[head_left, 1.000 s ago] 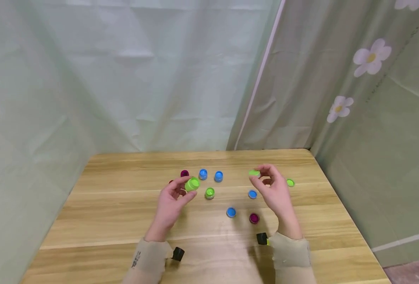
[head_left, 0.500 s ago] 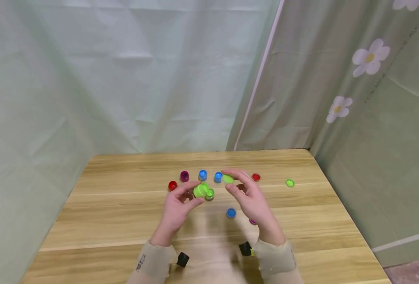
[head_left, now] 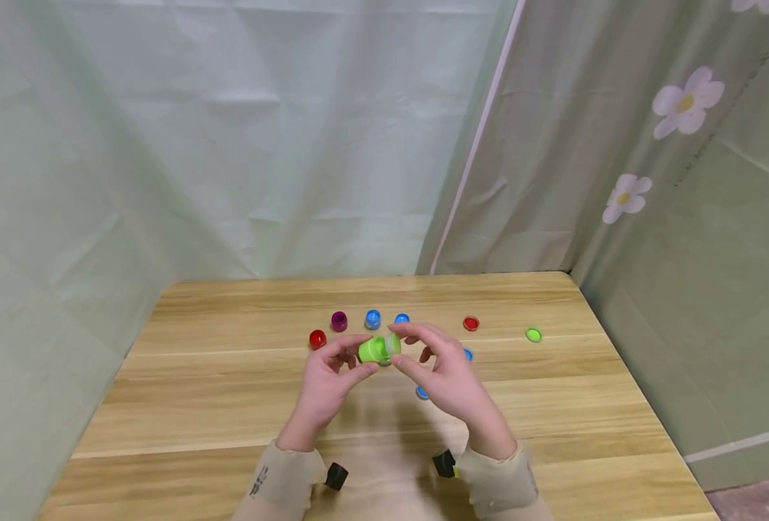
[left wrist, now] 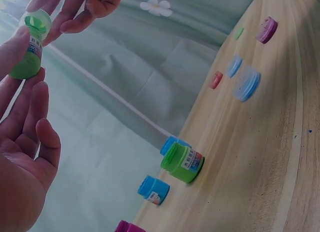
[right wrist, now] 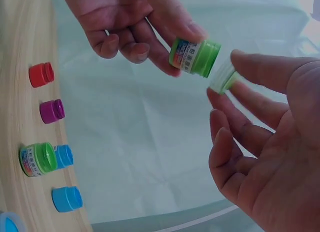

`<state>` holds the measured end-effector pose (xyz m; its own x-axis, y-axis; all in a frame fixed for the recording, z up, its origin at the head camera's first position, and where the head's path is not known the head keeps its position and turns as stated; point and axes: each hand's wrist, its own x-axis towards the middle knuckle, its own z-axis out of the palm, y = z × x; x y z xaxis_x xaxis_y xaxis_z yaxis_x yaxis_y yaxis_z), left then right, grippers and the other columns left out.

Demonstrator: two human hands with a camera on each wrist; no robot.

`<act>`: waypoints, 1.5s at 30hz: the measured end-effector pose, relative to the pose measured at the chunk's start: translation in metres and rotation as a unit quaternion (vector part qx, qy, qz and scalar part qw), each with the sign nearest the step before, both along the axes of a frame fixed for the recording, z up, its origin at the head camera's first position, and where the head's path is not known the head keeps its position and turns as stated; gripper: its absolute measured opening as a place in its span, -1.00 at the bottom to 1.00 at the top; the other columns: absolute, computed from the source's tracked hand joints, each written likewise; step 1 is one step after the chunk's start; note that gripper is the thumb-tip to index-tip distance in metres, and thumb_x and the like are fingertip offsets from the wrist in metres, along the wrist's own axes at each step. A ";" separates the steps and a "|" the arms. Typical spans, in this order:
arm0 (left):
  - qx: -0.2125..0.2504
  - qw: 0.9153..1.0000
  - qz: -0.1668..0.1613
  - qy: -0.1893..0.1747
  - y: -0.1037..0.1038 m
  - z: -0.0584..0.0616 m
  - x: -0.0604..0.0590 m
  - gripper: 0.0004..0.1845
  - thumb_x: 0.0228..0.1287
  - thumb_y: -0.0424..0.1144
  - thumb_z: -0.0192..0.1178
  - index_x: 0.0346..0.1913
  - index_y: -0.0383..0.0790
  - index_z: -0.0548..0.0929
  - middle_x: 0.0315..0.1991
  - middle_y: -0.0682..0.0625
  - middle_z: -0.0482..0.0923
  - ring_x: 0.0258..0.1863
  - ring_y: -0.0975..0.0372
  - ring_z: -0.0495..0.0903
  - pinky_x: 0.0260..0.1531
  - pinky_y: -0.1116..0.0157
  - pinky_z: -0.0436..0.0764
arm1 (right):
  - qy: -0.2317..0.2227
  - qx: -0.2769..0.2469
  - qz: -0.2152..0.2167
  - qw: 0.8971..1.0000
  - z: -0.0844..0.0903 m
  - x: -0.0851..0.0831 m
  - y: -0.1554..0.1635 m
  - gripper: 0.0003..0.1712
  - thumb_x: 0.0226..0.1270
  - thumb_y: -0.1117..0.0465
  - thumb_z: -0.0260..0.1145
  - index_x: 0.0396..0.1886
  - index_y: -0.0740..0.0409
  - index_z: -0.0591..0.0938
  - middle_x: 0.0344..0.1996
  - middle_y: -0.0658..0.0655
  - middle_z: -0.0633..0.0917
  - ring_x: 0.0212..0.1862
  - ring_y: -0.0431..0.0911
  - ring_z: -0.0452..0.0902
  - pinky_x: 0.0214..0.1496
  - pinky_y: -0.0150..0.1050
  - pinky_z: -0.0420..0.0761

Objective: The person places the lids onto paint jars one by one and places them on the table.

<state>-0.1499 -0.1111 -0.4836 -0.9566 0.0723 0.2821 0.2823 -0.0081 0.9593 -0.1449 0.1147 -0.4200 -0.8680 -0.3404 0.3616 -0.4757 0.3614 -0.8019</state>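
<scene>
My left hand point(head_left: 324, 387) pinches a small green paint jar point(right wrist: 195, 57) between thumb and fingers, held tilted above the table with its mouth toward the right. Between the thumb and fingertips of my right hand point(head_left: 445, 376) is a green lid point(right wrist: 223, 76), tipped on edge just off the jar's mouth. In the right wrist view a narrow gap shows between lid and jar. Another green jar point(left wrist: 182, 163) stands uncapped on the table below, mostly covered by the hands in the head view.
Behind the hands stand uncapped jars: red point(head_left: 317, 339), purple point(head_left: 339, 321) and blue point(head_left: 372, 319). Loose lids lie to the right: a red lid point(head_left: 471, 323), a green lid point(head_left: 534, 335), blue lids and a purple lid point(left wrist: 267, 30). Curtains enclose the wooden table point(head_left: 215, 405).
My right hand has carried the green lid leftward from the right of the table to the jar's mouth. The left hand has shifted slightly right and turned the jar sideways.
</scene>
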 end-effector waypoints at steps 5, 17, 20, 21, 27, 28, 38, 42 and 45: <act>-0.005 1.000 -0.006 -0.012 0.001 0.000 0.001 -0.60 0.28 -0.41 0.53 0.17 -0.19 0.78 -0.05 0.04 0.74 -0.15 0.11 0.53 -0.13 0.28 0.55 | 0.058 0.041 -0.003 0.997 0.002 0.003 -0.001 -0.50 0.42 0.23 0.53 0.33 -0.03 0.70 0.19 -0.07 0.72 0.12 -0.10 0.57 -0.10 -0.18 0.64; 0.002 1.000 -0.029 -0.004 0.002 -0.001 0.002 -0.60 0.32 -0.41 0.50 0.20 -0.22 0.77 0.05 0.03 0.76 -0.15 0.09 0.53 -0.13 0.28 0.54 | 0.118 0.085 0.003 0.989 0.005 0.005 -0.003 -0.52 0.39 0.31 0.53 0.28 0.01 0.74 0.24 0.01 0.68 0.22 -0.03 0.52 -0.04 -0.05 0.70; 0.002 0.999 -0.034 -0.002 0.002 -0.001 0.002 -0.60 0.33 -0.41 0.49 0.21 -0.22 0.77 0.05 0.04 0.76 -0.16 0.08 0.53 -0.13 0.27 0.54 | 0.120 0.093 0.006 0.988 0.004 0.005 -0.004 -0.52 0.39 0.33 0.51 0.28 0.02 0.75 0.25 0.00 0.67 0.25 -0.03 0.52 0.03 -0.10 0.70; 0.002 0.999 -0.034 -0.001 0.002 -0.001 0.003 -0.60 0.33 -0.41 0.49 0.21 -0.22 0.77 0.05 0.04 0.76 -0.16 0.08 0.53 -0.14 0.27 0.54 | 0.121 0.095 0.006 0.988 0.004 0.005 -0.004 -0.52 0.39 0.34 0.51 0.28 0.02 0.75 0.25 0.00 0.67 0.26 -0.03 0.52 0.06 -0.11 0.70; 0.005 0.999 -0.037 -0.001 0.003 0.000 0.003 -0.60 0.33 -0.42 0.49 0.21 -0.25 0.76 0.01 0.07 0.76 -0.19 0.16 0.53 -0.15 0.29 0.53 | 0.133 0.101 0.009 0.986 0.002 0.004 -0.004 -0.51 0.38 0.36 0.51 0.28 0.03 0.74 0.25 0.01 0.68 0.29 -0.01 0.52 0.21 -0.06 0.67; 0.005 0.999 -0.038 -0.002 0.003 0.001 0.003 -0.60 0.33 -0.43 0.49 0.21 -0.26 0.77 0.00 0.07 0.76 -0.19 0.17 0.53 -0.15 0.28 0.52 | 0.135 0.101 0.011 0.986 0.002 0.004 -0.004 -0.51 0.38 0.37 0.51 0.28 0.03 0.74 0.25 0.01 0.68 0.29 -0.01 0.52 0.24 -0.05 0.65; 0.008 0.999 -0.047 -0.016 0.002 0.001 0.005 -0.61 0.34 -0.42 0.47 0.21 -0.27 0.76 -0.02 0.06 0.76 -0.15 0.15 0.53 -0.10 0.25 0.55 | 0.138 0.105 0.020 0.985 0.004 0.004 -0.004 -0.53 0.40 0.39 0.49 0.27 0.04 0.74 0.24 0.00 0.69 0.32 0.01 0.52 0.35 -0.01 0.59; 0.005 0.998 -0.053 -0.020 0.001 0.000 0.004 -0.62 0.37 -0.42 0.45 0.22 -0.28 0.76 0.02 0.04 0.78 -0.11 0.13 0.58 -0.06 0.26 0.59 | 0.143 0.107 0.019 0.984 0.004 0.004 -0.005 -0.53 0.40 0.41 0.47 0.25 0.03 0.74 0.24 -0.01 0.69 0.32 0.01 0.52 0.37 -0.02 0.57; 0.001 0.998 -0.062 -0.021 0.001 0.000 0.004 -0.63 0.41 -0.41 0.42 0.23 -0.31 0.75 0.05 0.01 0.77 -0.08 0.12 0.61 -0.03 0.26 0.63 | 0.148 0.107 0.020 0.983 0.003 0.003 -0.005 -0.54 0.39 0.43 0.47 0.23 0.03 0.74 0.22 -0.01 0.70 0.32 0.01 0.53 0.37 -0.02 0.57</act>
